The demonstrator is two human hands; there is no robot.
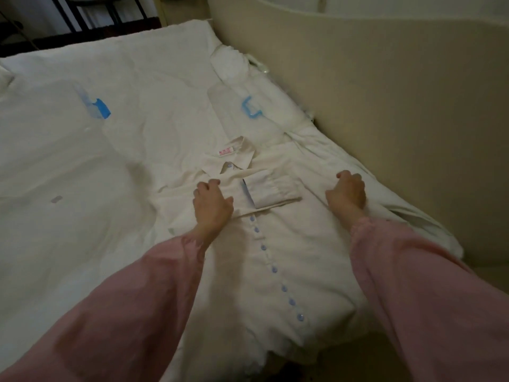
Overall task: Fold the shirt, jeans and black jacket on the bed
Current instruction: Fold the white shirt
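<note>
One shirt [278, 260] lies lengthwise, collar [237, 158] pointing away.

We're looking down on a bed [82, 175] under a rumpled white quilt [154, 78], two blue marks [102, 108] on it, a cream curved panel [385, 92] along its right side, a dark metal rack [91, 15] past the far edge, light dim and warm

The shirt [289, 257] is plain cream, with pale blue buttons [284, 288] down its front, pale blue lining at the cuff [275, 193] and a pink label [224, 151] in the collar [243, 155]. The bed cover [68, 166] is white with two bright blue marks [101, 109]; the sleeves [124, 312] are plain pink and the panel [385, 92] beside it is beige.
</note>
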